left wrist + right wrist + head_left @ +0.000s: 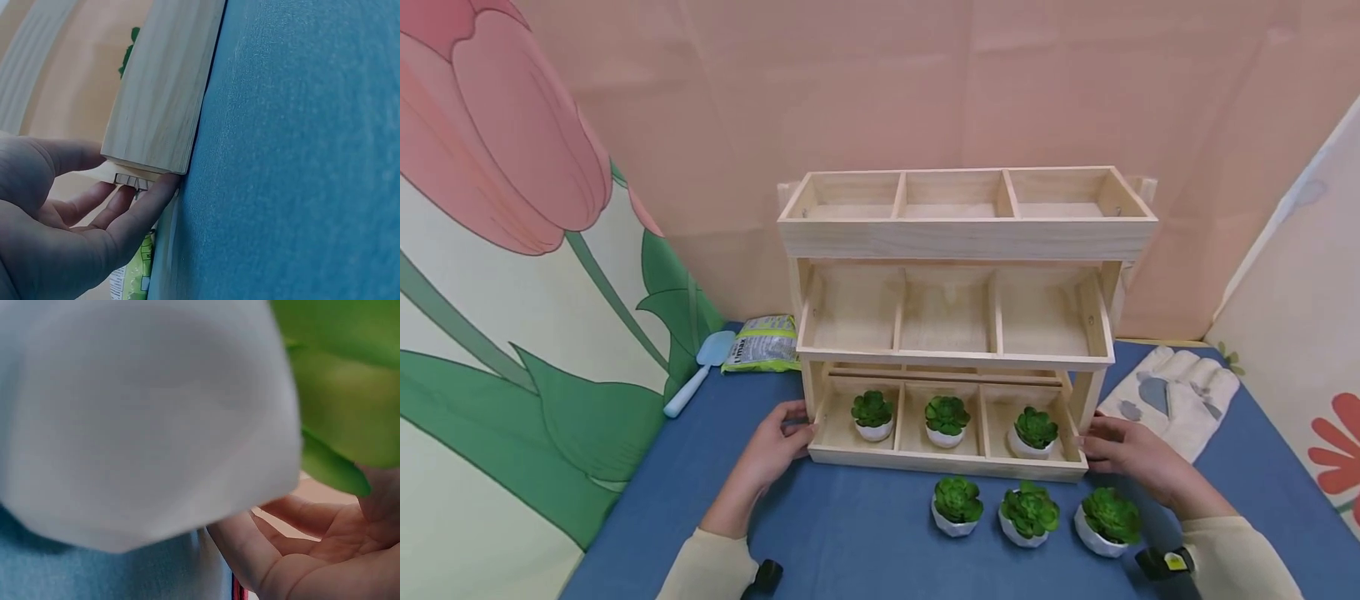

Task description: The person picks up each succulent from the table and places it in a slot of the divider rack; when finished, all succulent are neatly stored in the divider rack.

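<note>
A three-tier wooden plant stand (967, 239) stands upright, each tier split into three compartments. My left hand (775, 443) grips the left end of its bottom tray (947, 467). In the left wrist view, thumb and fingers lie around the end of the tray's front board (165, 87). At the tray's right end, my right hand (1131, 458) holds the side; its fingertips are partly hidden. The bottom compartments each hold one potted succulent (945, 421). Three more stand in front, including a middle succulent (1028, 512) and a right one (1107, 522), whose white pot (150, 425) blocks much of the right wrist view.
A light blue trowel (698, 375) and a green-and-grey packet (763, 343) lie left of the stand. White patterned gloves (1176, 396) lie to its right. Blue cloth (850, 533) covers the table, with a pink backdrop (925, 83) behind.
</note>
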